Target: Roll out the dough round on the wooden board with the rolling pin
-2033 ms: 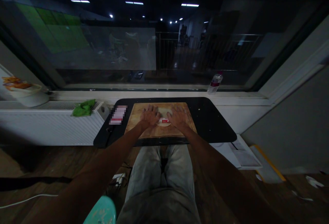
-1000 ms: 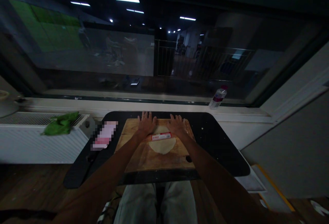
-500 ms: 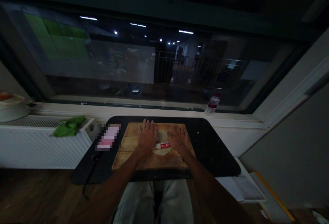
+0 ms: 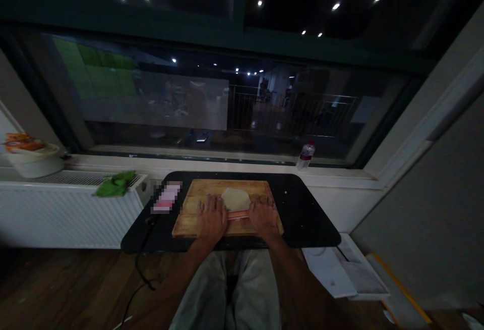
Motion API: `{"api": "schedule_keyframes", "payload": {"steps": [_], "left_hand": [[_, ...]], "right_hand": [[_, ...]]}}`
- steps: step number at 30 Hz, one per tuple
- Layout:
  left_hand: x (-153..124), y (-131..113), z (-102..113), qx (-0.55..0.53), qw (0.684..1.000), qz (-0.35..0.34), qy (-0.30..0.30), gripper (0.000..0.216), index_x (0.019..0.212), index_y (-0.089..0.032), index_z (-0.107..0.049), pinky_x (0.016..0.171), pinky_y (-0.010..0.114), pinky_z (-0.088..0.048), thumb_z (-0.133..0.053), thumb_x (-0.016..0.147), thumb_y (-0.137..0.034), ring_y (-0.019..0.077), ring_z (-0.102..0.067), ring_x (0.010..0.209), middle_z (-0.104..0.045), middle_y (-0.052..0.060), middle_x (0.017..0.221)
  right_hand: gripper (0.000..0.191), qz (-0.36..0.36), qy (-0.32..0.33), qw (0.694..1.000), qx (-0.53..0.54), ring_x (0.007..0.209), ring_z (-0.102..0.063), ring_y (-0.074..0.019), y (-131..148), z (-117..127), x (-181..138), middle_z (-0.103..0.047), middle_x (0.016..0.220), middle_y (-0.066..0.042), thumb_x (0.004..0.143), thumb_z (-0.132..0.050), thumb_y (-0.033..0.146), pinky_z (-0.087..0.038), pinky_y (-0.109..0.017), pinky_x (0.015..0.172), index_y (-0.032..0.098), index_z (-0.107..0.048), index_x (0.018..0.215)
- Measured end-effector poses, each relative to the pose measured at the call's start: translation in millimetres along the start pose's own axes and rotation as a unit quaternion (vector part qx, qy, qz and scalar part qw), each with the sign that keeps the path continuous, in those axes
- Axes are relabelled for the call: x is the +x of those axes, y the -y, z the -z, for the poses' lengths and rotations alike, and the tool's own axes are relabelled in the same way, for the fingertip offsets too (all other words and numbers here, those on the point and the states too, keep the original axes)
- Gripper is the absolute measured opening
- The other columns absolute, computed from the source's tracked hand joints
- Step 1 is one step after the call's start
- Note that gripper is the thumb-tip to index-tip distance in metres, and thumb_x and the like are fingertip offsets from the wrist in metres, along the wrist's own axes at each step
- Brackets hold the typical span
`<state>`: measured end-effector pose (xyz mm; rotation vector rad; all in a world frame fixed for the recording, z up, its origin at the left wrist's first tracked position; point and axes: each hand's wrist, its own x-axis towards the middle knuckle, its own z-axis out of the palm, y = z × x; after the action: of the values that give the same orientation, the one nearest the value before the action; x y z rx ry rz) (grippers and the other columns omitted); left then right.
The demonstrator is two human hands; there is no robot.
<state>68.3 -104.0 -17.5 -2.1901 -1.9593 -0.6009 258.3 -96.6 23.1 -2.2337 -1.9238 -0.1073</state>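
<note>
A flat, pale, roundish sheet of dough [image 4: 236, 200] lies on a wooden cutting board [image 4: 192, 221]. Across its near edge runs a slim red-and-white printed cylinder [image 4: 238, 214], used like a rolling pin. My left hand [image 4: 212, 218] lies palm down over the cylinder's left end, its fingers stretched forward. Over the right end, my right hand [image 4: 263, 215] rests the same way with its fingers extended. Both palms hide the ends of the cylinder, so I cannot see how far it reaches beneath them.
The board sits on a black table [image 4: 302, 219] with rounded corners. A blurred-out pink phone-like item [image 4: 167, 197] lies left of it, near a dark cable [image 4: 139, 264]. A bottle [image 4: 305, 156] stands on the windowsill; a green cloth [image 4: 115, 183] drapes the radiator [image 4: 75, 214].
Both hands and the cylinder have moved back toward me, from the middle of the dough to its near edge. More of the dough now shows beyond the cylinder. The camera view has tilted slightly.
</note>
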Motion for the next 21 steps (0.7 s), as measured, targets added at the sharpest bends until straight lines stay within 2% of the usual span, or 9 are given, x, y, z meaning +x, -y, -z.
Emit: {"api": "schedule_keyframes", "payload": {"steps": [6, 12, 17, 21], "left_hand": [[9.8, 10.4, 6.3, 0.007, 0.999, 0.022, 0.028, 0.055, 0.155, -0.014, -0.069, 0.134, 0.063, -0.036, -0.041, 0.109, -0.025, 0.0386, -0.047, 0.164, -0.064, 0.019, 0.165], [25.2, 10.4, 9.0, 0.006, 0.999, 0.019, 0.032, 0.053, 0.153, -0.018, -0.068, 0.134, 0.06, -0.034, -0.044, 0.107, -0.026, 0.0379, -0.048, 0.163, -0.067, 0.016, 0.161], [38.9, 14.0, 5.5, -0.005, 0.999, 0.019, 0.034, 0.05, 0.15, -0.019, -0.071, 0.134, 0.057, -0.033, -0.046, 0.106, -0.026, 0.0376, -0.05, 0.16, -0.072, 0.017, 0.154], [53.4, 14.7, 4.5, -0.016, 0.999, 0.024, 0.043, 0.053, 0.153, -0.015, -0.068, 0.132, 0.058, -0.034, -0.049, 0.104, -0.026, 0.0385, -0.05, 0.16, -0.068, 0.019, 0.158]], "right_hand": [[0.051, 0.015, 0.003, 1.0, -0.001, 0.147, -0.059, -0.0352, -0.9, 2.2, -5.5, -0.068, 0.155, -0.02, 0.116, -0.039, 0.035, -0.041, -0.049, 0.123, 0.019, -0.067, 0.156], [0.054, 0.041, -0.013, 0.999, 0.01, 0.151, -0.055, -0.033, -2.6, -0.4, 1.0, -0.067, 0.16, -0.016, 0.117, -0.038, 0.036, -0.033, -0.048, 0.13, 0.018, -0.062, 0.162], [0.054, 0.04, -0.009, 0.999, 0.015, 0.151, -0.056, -0.0315, -0.3, -0.1, 13.3, -0.07, 0.157, -0.016, 0.116, -0.039, 0.035, -0.037, -0.043, 0.126, 0.017, -0.063, 0.161], [0.051, 0.025, 0.004, 0.999, 0.024, 0.144, -0.062, -0.0294, 3.7, 5.9, 25.3, -0.074, 0.15, -0.016, 0.116, -0.039, 0.034, -0.043, -0.039, 0.121, 0.018, -0.068, 0.155]]}}
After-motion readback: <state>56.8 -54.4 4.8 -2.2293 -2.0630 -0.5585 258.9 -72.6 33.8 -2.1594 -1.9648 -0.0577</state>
